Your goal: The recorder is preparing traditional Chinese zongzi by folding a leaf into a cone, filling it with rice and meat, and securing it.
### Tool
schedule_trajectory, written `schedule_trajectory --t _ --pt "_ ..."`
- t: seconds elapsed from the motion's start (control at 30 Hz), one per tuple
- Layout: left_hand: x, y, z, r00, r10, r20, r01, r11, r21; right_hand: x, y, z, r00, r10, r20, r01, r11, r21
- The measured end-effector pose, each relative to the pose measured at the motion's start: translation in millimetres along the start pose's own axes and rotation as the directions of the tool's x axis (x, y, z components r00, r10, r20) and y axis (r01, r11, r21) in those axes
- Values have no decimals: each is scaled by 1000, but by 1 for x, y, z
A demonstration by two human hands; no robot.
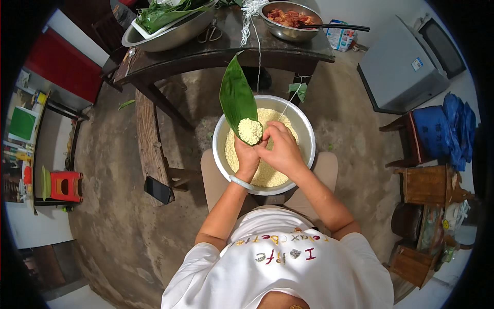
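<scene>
My left hand, with a pale bangle at the wrist, holds a long green leaf folded into a cone at its lower end. Pale grains fill the cone and mound at its mouth, while the leaf's pointed tip stands up away from me. My right hand is bent in against the cone's right side, fingertips at its rim; whether they pinch the leaf is unclear. Below both hands a metal basin of similar loose grains rests between my knees.
A dark wooden table ahead carries a basin of leaves, scissors, white strings and a bowl of reddish meat with chopsticks. One string hangs toward the basin. A phone lies on the left wooden bench.
</scene>
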State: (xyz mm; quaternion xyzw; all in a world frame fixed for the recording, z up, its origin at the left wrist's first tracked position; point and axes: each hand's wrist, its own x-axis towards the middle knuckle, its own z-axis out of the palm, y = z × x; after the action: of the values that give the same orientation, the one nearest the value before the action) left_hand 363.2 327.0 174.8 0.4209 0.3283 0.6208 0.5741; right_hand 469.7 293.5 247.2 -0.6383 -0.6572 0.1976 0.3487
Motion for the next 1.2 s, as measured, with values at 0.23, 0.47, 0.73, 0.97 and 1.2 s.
schedule_trajectory --t 0.23,0.47,0.73,0.97,1.2 --pt "-3 -1 -5 999 -28 -43 32 995 90 17 33 -8 996 -91 20 91 996 -23" --pt "-5 0 -8 995 -95 -27 98 986 138 11 21 -14 986 -169 0 167 977 -133" --pt "-6 -1 1 998 -65 -23 67 990 124 12 7 -27 983 -185 15 184 959 -215" --pt "-8 9 10 999 -10 53 7 999 54 3 -11 -25 910 -414 -25 402 895 -192" --pt "-9 22 15 985 96 142 -113 987 116 -4 -11 -18 855 -507 107 516 812 -274"
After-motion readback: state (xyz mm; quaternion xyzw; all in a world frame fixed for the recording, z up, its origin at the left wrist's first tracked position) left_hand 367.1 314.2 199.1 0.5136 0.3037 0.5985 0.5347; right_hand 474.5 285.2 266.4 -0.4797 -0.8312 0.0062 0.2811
